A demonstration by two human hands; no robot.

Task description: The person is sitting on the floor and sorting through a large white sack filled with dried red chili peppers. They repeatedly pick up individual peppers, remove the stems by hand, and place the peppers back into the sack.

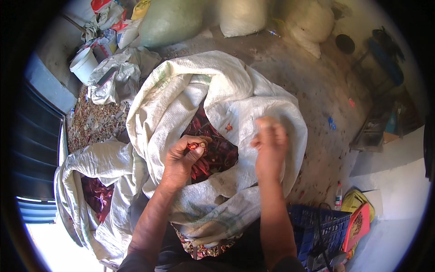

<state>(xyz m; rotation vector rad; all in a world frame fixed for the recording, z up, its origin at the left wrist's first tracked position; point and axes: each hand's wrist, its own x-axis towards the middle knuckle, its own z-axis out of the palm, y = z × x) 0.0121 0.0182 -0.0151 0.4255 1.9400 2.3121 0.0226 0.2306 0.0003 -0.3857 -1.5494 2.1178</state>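
A large white woven sack lies open before me, its rim rolled outward around dark red dried chili peppers. Over the opening, my left hand grips several red dried chilies, their cut or broken ends showing by the thumb. My right hand is raised over the right side of the sack, fingers curled and blurred; whether it holds anything cannot be told. A small red chili piece rests on the cloth between the hands.
At lower left, a smaller woven sack holds red chilies. A blue plastic crate and a red dustpan are at lower right. Full sacks line the back. A white bucket stands at upper left, near stems scattered on the floor.
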